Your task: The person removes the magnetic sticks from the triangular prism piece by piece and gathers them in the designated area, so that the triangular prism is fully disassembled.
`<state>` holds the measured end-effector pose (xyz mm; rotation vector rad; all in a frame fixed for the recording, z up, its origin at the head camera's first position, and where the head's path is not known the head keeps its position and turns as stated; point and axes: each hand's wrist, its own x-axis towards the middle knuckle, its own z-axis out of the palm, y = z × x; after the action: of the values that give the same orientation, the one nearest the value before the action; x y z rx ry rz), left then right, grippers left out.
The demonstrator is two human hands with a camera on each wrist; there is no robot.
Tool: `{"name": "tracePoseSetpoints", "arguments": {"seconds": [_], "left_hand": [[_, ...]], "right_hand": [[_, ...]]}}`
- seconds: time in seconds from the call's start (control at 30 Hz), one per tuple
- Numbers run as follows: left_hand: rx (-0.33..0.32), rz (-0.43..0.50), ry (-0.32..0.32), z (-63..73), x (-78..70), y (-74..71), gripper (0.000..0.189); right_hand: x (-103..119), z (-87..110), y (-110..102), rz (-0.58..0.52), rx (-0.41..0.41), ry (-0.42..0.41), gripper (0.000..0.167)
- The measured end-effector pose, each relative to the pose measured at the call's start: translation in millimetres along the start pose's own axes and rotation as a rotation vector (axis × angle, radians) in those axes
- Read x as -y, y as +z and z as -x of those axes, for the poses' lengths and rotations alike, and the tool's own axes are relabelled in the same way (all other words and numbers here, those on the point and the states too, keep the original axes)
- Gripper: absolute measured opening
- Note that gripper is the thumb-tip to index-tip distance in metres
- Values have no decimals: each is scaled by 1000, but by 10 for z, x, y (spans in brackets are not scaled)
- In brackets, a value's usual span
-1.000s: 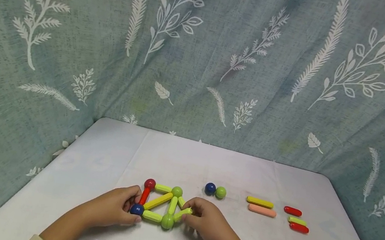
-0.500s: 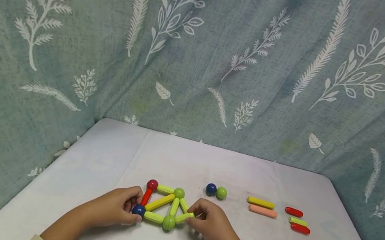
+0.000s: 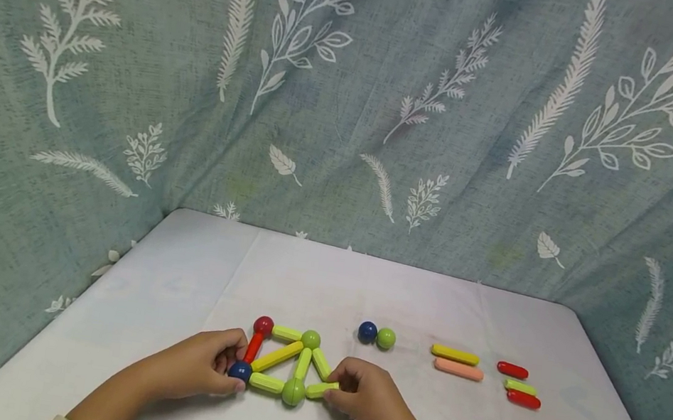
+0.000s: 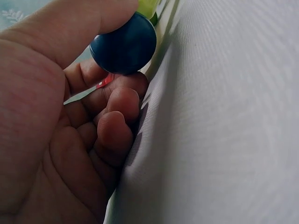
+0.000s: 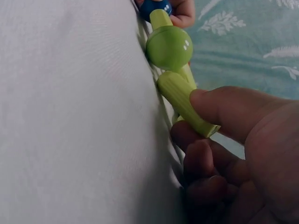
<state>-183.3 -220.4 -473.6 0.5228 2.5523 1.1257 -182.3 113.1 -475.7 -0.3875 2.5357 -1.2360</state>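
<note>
My left hand [image 3: 205, 362] holds the blue ball [image 4: 124, 44] between thumb and fingers at the near left corner of a flat frame of balls and sticks. A red stick [image 3: 253, 347] joins that ball to a red ball [image 3: 263, 326]; a long yellow stick [image 3: 277, 357] runs diagonally to the far green ball [image 3: 310, 339]. My right hand [image 3: 365, 397] pinches a short light green stick [image 5: 184, 102] by its outer end. Its other end is close to the near green ball [image 5: 169, 48]; I cannot tell whether they touch. Another light green stick [image 3: 321, 364] slants from the far green ball toward my right fingers.
Behind the frame, a loose blue ball [image 3: 367, 332] and green ball [image 3: 386, 338] lie side by side. To the right are a yellow stick [image 3: 454, 355], an orange stick [image 3: 458, 369] and several short sticks. A patterned cloth [image 3: 327, 94] hangs behind the white table [image 3: 301, 277].
The light green stick in my right hand was tilted upward and is now lower and flatter, with its inner end by the near green ball. My left hand has stayed on the blue ball.
</note>
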Motion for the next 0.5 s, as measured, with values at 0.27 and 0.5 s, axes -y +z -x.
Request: {"name": "tracePoseSetpoints", "arguments": {"seconds": [0.27, 0.5], "left_hand": [[-8, -25, -11, -19, 34, 23, 43], [-9, -25, -19, -7, 28, 13, 42]], "right_hand": [[-97, 57, -88, 9, -12, -9, 18], [-194, 135, -257, -66, -25, 24, 18]]}}
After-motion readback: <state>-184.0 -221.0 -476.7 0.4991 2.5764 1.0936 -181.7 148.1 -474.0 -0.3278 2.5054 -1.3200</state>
